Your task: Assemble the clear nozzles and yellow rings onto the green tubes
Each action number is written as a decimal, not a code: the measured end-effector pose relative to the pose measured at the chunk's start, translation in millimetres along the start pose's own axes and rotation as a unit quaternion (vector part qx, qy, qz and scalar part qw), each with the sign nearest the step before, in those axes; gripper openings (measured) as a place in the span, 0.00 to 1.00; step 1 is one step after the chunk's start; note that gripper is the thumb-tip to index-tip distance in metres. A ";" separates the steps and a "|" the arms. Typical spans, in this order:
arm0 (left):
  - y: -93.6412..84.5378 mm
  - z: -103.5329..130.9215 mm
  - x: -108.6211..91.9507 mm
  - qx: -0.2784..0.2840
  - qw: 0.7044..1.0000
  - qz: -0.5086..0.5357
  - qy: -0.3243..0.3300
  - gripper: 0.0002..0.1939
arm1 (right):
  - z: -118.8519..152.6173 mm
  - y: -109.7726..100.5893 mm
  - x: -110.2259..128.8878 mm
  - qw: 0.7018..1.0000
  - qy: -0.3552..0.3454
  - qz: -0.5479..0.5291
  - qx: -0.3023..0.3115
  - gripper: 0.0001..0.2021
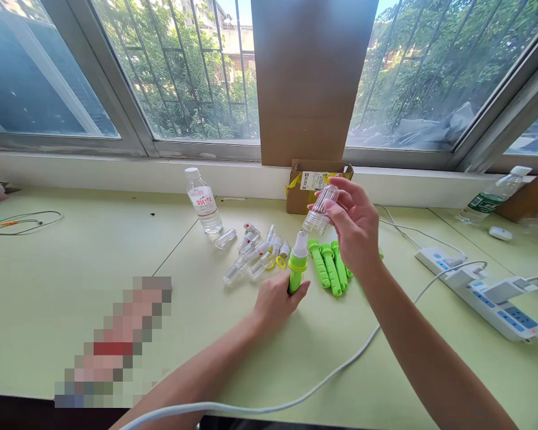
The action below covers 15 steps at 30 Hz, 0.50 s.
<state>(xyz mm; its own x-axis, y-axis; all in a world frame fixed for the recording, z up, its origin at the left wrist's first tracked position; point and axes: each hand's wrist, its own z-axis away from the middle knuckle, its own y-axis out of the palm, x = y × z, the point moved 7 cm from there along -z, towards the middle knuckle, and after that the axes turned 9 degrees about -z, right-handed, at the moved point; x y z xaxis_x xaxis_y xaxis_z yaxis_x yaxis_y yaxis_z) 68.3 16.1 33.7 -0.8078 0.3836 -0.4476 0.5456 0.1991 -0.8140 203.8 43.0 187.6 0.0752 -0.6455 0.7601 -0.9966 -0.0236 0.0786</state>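
Observation:
My left hand (275, 298) is wrapped around a green flashlight-like body (297, 269) held upright, with a yellow ring and a white cone-shaped tip on top. Just above and right of that tip, my right hand (352, 221) pinches a clear ribbed plastic cap (321, 209), tilted, its wide end down towards the tip. From this angle I cannot tell whether cap and tip touch. Several matching green bodies (328, 269) lie to the right of the left hand. Left of it is a loose pile of clear plastic caps (237, 269), white tips and a yellow ring (280, 261).
A water bottle (204, 203) stands behind the pile, near a small cardboard box (295, 194) at the sill. On the right lie a power strip (479, 295) with chargers and another bottle (493, 197). A white cable (341, 369) crosses in front. One area at left is pixelated.

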 end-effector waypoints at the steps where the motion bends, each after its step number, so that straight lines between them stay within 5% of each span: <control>1: -0.1 -0.1 -0.4 0.001 1.000 0.001 0.001 0.18 | 1.5 3.0 0.6 1.000 0.000 -0.009 0.008 0.15; 15: -4.3 0.0 -5.0 0.006 1.000 0.020 0.007 0.19 | 12.4 16.6 -16.6 0.996 0.040 -0.033 0.070 0.15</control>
<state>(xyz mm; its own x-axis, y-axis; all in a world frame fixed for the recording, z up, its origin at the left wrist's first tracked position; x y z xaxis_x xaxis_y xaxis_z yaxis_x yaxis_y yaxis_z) 70.0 13.4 39.4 -0.7825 0.4029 -0.4747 0.5743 0.1727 -0.8002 185.7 43.9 168.3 0.1371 -0.5757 0.8061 -0.9839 -0.1732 0.0437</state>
